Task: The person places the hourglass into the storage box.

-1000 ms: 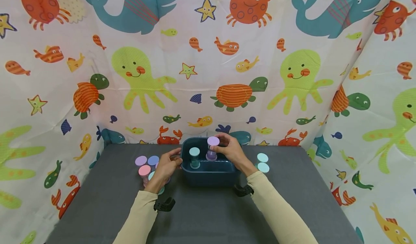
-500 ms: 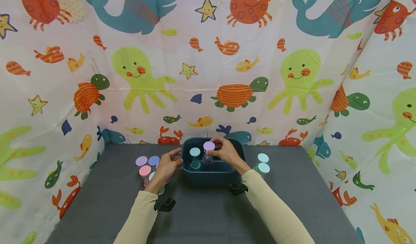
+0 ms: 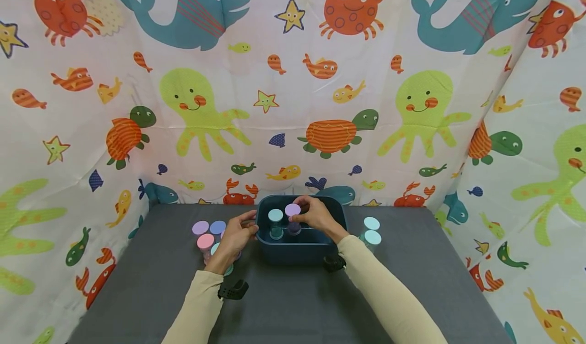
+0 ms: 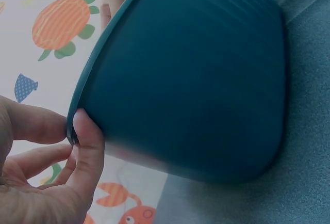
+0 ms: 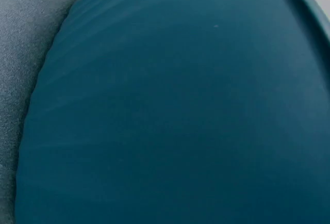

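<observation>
With twelve o'clock pointing away from me, my right hand (image 3: 318, 216) held the purple-lidded jar (image 3: 292, 209) upright inside the blue bin (image 3: 297, 252), thumb and fingers about its lid. My left hand (image 3: 236, 232) pinched the bin's rim at nine o'clock, thumb and finger on either side of the wall. An aqua-lidded jar (image 3: 275, 216) stood inside too, at nine o'clock from the one I held and just beside it; I couldn't tell whether they touched, or whether my jar's base met the floor.

To seat it well, I judged, called for keeping it plumb, feeling the base lie flat before loosening my fingers, and steadying the rim without pulling, lest the neighbour be knocked.

The table (image 3: 293, 303) wore dark grey cloth. From the bin, a mixed jar cluster (image 3: 205, 241) stood at nine o'clock, partly behind my left arm, and two aqua-lidded jars (image 3: 372, 237) at three. A sea-creature sheet (image 3: 274, 145) hung at twelve, with more at both sides.
</observation>
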`<state>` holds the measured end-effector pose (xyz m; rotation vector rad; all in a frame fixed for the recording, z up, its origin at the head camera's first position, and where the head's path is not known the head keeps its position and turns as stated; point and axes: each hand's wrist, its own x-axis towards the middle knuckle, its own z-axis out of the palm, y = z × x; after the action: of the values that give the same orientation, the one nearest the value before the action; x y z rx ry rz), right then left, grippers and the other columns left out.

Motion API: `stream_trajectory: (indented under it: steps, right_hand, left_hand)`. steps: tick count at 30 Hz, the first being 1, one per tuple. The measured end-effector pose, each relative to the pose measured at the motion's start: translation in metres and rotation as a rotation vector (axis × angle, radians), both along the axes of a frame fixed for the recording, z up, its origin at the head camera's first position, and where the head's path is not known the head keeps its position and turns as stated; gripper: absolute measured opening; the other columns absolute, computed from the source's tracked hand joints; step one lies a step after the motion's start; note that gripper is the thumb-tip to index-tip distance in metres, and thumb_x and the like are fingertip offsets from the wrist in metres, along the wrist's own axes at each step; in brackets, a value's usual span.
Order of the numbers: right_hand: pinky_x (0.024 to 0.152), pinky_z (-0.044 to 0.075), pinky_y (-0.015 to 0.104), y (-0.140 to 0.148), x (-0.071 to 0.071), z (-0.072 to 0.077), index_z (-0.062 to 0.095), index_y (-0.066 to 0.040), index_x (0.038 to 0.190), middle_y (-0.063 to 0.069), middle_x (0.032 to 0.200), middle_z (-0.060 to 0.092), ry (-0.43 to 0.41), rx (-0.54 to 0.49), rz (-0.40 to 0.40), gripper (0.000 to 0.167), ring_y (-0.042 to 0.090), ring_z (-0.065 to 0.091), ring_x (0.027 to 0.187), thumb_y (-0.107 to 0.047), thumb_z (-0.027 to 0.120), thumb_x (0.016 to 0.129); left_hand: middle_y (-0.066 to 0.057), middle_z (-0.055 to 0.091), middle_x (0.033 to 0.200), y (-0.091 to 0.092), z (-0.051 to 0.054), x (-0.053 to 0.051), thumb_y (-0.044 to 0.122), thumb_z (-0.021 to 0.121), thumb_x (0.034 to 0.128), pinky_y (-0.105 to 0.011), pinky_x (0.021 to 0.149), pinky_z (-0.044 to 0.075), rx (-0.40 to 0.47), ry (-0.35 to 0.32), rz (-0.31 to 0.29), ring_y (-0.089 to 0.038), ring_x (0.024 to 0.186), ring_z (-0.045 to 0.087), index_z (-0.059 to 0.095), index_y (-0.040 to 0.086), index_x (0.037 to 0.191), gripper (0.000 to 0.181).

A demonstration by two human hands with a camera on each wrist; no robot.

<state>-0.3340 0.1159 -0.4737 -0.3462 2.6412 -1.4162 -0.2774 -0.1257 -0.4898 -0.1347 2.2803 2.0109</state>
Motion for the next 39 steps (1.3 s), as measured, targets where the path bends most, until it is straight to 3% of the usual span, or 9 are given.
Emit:
stream_trajectory:
  steps: [5, 15, 24, 29, 39]
  right_hand:
    - [0.081, 0.053, 0.033, -0.002, -0.002, -0.005, 0.064, -0.013, 0.113, 0.006, 0.103, 0.067, -0.013, 0.049, -0.001, 0.041, 0.019, 0.060, 0.091, -0.024, 0.083, 0.078]
    - [0.083, 0.054, 0.034, -0.004, -0.006, -0.007, 0.064, -0.008, 0.111, 0.007, 0.101, 0.067, -0.007, 0.138, 0.043, 0.041, 0.018, 0.060, 0.088, -0.021, 0.084, 0.077]
    - [0.087, 0.055, 0.037, -0.005, -0.013, -0.010, 0.064, -0.006, 0.114, 0.009, 0.106, 0.069, 0.024, 0.205, 0.078, 0.041, 0.018, 0.062, 0.091, -0.016, 0.082, 0.079]
    - [0.093, 0.054, 0.041, -0.005, -0.016, -0.010, 0.063, -0.004, 0.119, 0.015, 0.113, 0.068, 0.029, 0.234, 0.078, 0.043, 0.021, 0.062, 0.095, -0.014, 0.081, 0.080]
    - [0.094, 0.054, 0.041, -0.008, -0.018, -0.010, 0.062, -0.005, 0.121, 0.012, 0.114, 0.066, 0.001, 0.248, 0.095, 0.044, 0.022, 0.062, 0.098, -0.014, 0.079, 0.082]
  left_hand:
    - [-0.016, 0.056, 0.135, 0.000, -0.002, 0.000, 0.000, 0.057, 0.0948, -0.042, 0.086, 0.057, 0.001, 0.005, -0.007, -0.029, 0.105, 0.058, 0.049, 0.007, 0.143, 0.049]
    - [-0.016, 0.057, 0.132, -0.002, -0.003, 0.000, 0.000, 0.057, 0.0942, -0.025, 0.073, 0.056, -0.017, -0.002, -0.001, -0.023, 0.096, 0.059, 0.050, 0.007, 0.143, 0.050]
    - [-0.017, 0.056, 0.135, -0.001, -0.001, -0.001, 0.000, 0.057, 0.0947, -0.027, 0.074, 0.056, -0.019, 0.016, -0.012, -0.024, 0.098, 0.059, 0.049, 0.007, 0.143, 0.050]
    - [-0.017, 0.055, 0.135, 0.001, 0.001, -0.003, 0.000, 0.056, 0.0942, -0.030, 0.074, 0.057, -0.008, 0.017, -0.025, -0.032, 0.103, 0.059, 0.048, 0.008, 0.144, 0.051]
    - [-0.017, 0.054, 0.136, -0.002, -0.001, -0.001, 0.000, 0.056, 0.0937, -0.032, 0.076, 0.057, 0.000, 0.007, -0.024, -0.026, 0.097, 0.061, 0.048, 0.007, 0.144, 0.052]
